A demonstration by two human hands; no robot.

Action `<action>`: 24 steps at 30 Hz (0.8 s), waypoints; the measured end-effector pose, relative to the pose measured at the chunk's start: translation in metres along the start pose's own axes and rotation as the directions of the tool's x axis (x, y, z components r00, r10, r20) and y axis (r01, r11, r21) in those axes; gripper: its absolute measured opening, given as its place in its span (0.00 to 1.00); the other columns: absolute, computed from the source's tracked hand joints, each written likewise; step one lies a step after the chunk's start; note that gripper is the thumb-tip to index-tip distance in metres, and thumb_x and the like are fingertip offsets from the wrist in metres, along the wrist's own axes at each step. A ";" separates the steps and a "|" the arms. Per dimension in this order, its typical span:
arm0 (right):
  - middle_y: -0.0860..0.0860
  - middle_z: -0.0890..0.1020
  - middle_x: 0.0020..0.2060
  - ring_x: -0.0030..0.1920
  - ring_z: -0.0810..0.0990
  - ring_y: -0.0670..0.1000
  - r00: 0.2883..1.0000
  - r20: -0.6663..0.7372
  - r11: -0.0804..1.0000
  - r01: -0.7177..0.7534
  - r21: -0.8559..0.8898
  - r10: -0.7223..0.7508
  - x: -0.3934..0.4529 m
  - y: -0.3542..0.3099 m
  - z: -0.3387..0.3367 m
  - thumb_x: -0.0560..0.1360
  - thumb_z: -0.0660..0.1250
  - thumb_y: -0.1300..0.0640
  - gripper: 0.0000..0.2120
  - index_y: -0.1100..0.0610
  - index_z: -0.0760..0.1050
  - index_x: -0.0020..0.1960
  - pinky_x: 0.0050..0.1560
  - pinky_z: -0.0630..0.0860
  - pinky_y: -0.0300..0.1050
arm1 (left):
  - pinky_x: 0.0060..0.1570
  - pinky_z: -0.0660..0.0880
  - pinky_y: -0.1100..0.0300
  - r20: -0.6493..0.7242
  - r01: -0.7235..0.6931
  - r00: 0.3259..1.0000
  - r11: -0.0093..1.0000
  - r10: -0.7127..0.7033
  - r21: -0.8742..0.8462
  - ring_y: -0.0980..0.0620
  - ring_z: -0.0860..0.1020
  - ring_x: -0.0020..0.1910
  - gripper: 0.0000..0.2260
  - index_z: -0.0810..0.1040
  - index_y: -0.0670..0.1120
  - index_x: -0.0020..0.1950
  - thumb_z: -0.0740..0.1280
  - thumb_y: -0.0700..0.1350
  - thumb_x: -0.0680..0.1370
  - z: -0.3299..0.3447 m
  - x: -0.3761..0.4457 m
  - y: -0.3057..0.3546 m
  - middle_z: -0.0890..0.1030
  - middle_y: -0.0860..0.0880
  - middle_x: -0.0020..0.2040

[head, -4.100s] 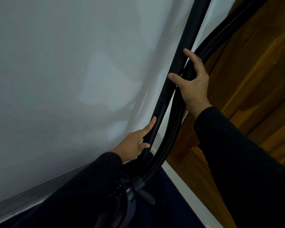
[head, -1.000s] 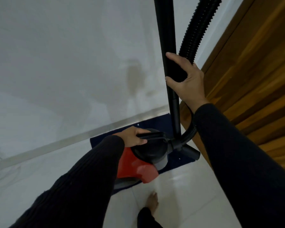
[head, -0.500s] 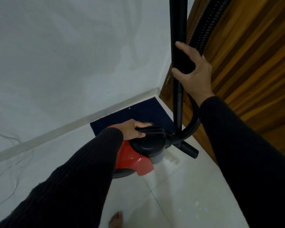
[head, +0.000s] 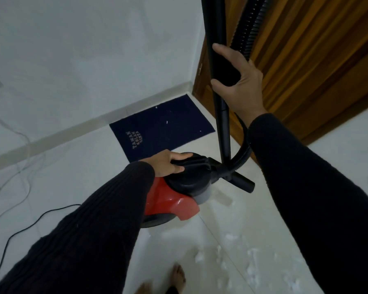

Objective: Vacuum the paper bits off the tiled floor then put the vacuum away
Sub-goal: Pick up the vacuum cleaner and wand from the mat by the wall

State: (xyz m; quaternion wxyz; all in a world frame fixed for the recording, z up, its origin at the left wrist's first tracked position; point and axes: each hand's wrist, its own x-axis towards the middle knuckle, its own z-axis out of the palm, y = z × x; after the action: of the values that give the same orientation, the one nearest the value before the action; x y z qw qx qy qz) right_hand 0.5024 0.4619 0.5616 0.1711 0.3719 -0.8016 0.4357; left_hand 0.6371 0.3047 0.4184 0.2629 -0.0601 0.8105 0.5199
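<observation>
My left hand [head: 168, 164] gripped the vacuum [head: 174, 200] handle, my right hand [head: 240, 81] gripped the upright tube [head: 223, 132], and the paper bits [head: 251, 270] lay on the floor nearer my right hand.

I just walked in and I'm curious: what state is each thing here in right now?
Left hand: grips the vacuum's carry handle.
Right hand: grips the wand.
Vacuum: carried by its handle.
Wand: upright.
Paper bits: scattered on the floor.
Mat: flat by the wall.
</observation>
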 end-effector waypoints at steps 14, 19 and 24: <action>0.52 0.79 0.62 0.63 0.76 0.53 0.986 -0.164 0.995 -0.053 -0.079 0.039 -0.207 -0.120 -0.076 0.71 0.70 0.63 0.25 0.56 0.74 0.67 0.66 0.72 0.53 | 0.61 0.62 0.67 0.043 -0.053 0.998 0.996 0.049 0.075 0.53 0.68 0.68 0.23 0.68 0.57 0.71 0.65 0.40 0.78 0.158 -0.169 -0.026 0.70 0.52 0.71; 0.52 0.79 0.62 0.63 0.76 0.52 0.979 -0.183 0.994 -0.097 -0.055 0.086 -0.269 -0.151 -0.075 0.70 0.70 0.66 0.25 0.57 0.74 0.67 0.68 0.70 0.42 | 0.59 0.63 0.66 0.048 -0.022 0.999 0.998 0.020 0.051 0.53 0.69 0.68 0.23 0.68 0.58 0.71 0.64 0.40 0.78 0.202 -0.217 -0.063 0.71 0.52 0.70; 0.51 0.78 0.62 0.62 0.75 0.50 0.977 -0.176 0.992 -0.124 -0.007 0.121 -0.318 -0.158 -0.049 0.70 0.70 0.66 0.26 0.58 0.74 0.67 0.66 0.69 0.37 | 0.67 0.64 0.61 0.009 0.028 1.000 1.000 -0.028 -0.005 0.53 0.69 0.69 0.23 0.69 0.61 0.69 0.66 0.41 0.78 0.234 -0.239 -0.128 0.71 0.52 0.71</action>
State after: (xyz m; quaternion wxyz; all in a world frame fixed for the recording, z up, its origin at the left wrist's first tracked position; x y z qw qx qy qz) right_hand 0.8294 0.5900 0.4886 0.2168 0.2806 -0.8087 0.4694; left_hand 0.9744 0.4097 0.3562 0.2735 -0.0700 0.8070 0.5187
